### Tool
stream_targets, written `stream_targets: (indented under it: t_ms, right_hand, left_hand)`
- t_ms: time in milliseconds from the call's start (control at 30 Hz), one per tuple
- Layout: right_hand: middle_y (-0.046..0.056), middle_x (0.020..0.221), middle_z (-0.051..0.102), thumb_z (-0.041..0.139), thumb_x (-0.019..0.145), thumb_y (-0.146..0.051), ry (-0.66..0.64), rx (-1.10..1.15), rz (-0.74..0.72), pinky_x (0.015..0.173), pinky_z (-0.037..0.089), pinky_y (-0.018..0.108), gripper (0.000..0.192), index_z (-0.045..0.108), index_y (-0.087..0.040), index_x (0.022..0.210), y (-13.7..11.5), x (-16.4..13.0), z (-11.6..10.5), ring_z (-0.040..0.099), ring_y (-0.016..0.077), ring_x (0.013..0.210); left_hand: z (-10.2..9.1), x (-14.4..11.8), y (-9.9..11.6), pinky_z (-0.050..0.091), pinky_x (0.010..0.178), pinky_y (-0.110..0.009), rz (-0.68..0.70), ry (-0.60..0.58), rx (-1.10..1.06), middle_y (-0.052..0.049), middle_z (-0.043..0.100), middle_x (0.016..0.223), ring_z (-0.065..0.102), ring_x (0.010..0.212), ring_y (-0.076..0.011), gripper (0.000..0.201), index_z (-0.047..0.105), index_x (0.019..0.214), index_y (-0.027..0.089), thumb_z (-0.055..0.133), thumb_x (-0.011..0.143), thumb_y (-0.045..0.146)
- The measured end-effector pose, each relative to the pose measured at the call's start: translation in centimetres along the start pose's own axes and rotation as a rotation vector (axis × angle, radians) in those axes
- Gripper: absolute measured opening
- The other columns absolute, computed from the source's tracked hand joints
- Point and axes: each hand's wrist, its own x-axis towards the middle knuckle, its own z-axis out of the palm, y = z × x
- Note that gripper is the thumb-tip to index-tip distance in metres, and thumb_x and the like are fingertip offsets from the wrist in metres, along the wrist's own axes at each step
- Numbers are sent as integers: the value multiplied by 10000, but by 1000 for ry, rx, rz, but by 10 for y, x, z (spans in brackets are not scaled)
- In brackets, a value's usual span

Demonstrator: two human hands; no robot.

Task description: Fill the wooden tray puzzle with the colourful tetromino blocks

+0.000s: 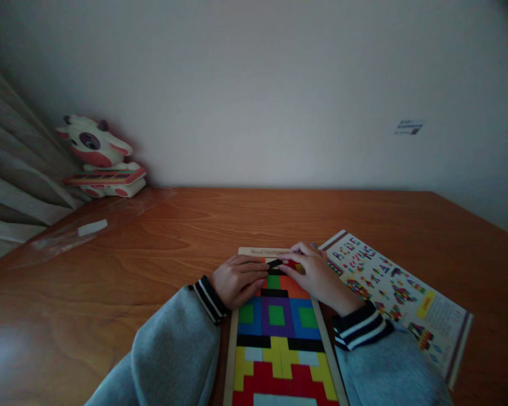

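A wooden puzzle board (231, 361) lies lengthwise in front of me, filled with bright blocks in red, yellow, blue, purple, green, orange and black. Near its far end, my right hand (315, 275) pinches a small black block (274, 263), which is tilted over the top rows. My left hand (239, 279) rests across the left side of the board with its fingers stretched out. Its fingertips are by the left end of that black block; whether they press on it I cannot tell. Both hands cover part of the upper rows.
To the right, partly under my right sleeve, lies a printed pattern sheet (406, 293). A cow-shaped toy keyboard (105, 160) stands at the back left, near a curtain (12, 169). Clear plastic wrapping (63, 239) with a white label lies on the wooden table (186, 225). A wall closes off the back.
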Motion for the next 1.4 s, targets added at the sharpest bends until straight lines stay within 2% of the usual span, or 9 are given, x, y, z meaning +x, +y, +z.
stream_targets:
  t_ms: [267, 533, 667, 733, 800, 933, 1067, 1233, 1400]
  right_hand:
    - [36, 978, 664, 652, 897, -372, 0, 6, -22, 897, 394, 447, 120, 741, -300, 933, 0, 0, -1, 613, 227, 945]
    - [53, 937, 675, 609, 914, -374, -28, 130, 87, 868, 458, 412, 171, 725, -253, 878, -6, 4, -1, 626, 234, 937]
    - [62, 940, 690, 521, 951, -370, 62, 226, 133, 835, 493, 367, 224, 698, -233, 939, 9, 5, -10, 641, 213, 897]
    - [91, 998, 688, 480, 961, -363, 175, 187, 205, 849, 496, 371, 259, 681, -207, 1008, 24, 4, -16, 640, 219, 913]
    - [121, 1025, 673, 488, 947, -355, 225, 65, 257, 874, 488, 401, 289, 678, -173, 1067, 40, 0, -20, 630, 241, 925]
    - [145, 1097, 630, 530, 925, -390, 146, -142, 332, 923, 460, 450, 370, 659, -156, 1181, 59, -9, -15, 596, 289, 1019]
    - [141, 1107, 601, 554, 920, -380, 108, -239, 371, 917, 452, 455, 348, 679, -189, 1182, 59, -12, -8, 583, 301, 1040]
    - [112, 1064, 625, 579, 910, -344, 104, -195, 392, 890, 460, 425, 235, 719, -219, 1052, 57, -8, -9, 602, 276, 996]
    - [104, 1033, 673, 545, 930, -336, 78, -230, 296, 878, 463, 412, 241, 707, -187, 1029, 57, -7, -13, 623, 270, 973]
  left_hand:
    - [-3, 0, 1, 530, 981, -407, -68, -9, 38, -89, 696, 1213, 623, 1142, -227, 292, 679, 1177, 193, 487, 970, 268]
    - [-3, -1, 0, 515, 998, -420, -43, -51, 4, -76, 676, 1263, 589, 1207, -239, 303, 648, 1219, 195, 490, 967, 254]
    - [-2, -1, 1, 526, 977, -415, -49, -25, 13, -89, 694, 1219, 624, 1150, -235, 285, 666, 1180, 186, 495, 959, 245]
    - [-3, -1, 1, 531, 964, -407, -53, -17, 22, -88, 703, 1197, 636, 1125, -230, 271, 676, 1155, 188, 502, 954, 241]
    - [-2, -1, 1, 533, 955, -399, -52, -16, 28, -86, 706, 1189, 641, 1111, -226, 260, 682, 1138, 190, 510, 951, 242]
    - [-1, -1, 0, 533, 953, -391, -51, -6, 27, -85, 707, 1182, 645, 1100, -223, 250, 687, 1120, 189, 511, 951, 243]
    - [-1, -2, -1, 530, 955, -389, -48, -4, 26, -79, 709, 1174, 644, 1097, -220, 237, 690, 1104, 194, 516, 949, 239]
    - [-2, -2, -1, 529, 950, -388, -46, -6, 23, -77, 708, 1175, 644, 1094, -220, 231, 688, 1104, 199, 524, 946, 238]
    - [-3, -1, 0, 529, 947, -383, -50, -3, 20, -77, 708, 1176, 641, 1093, -221, 231, 690, 1099, 192, 525, 943, 234]
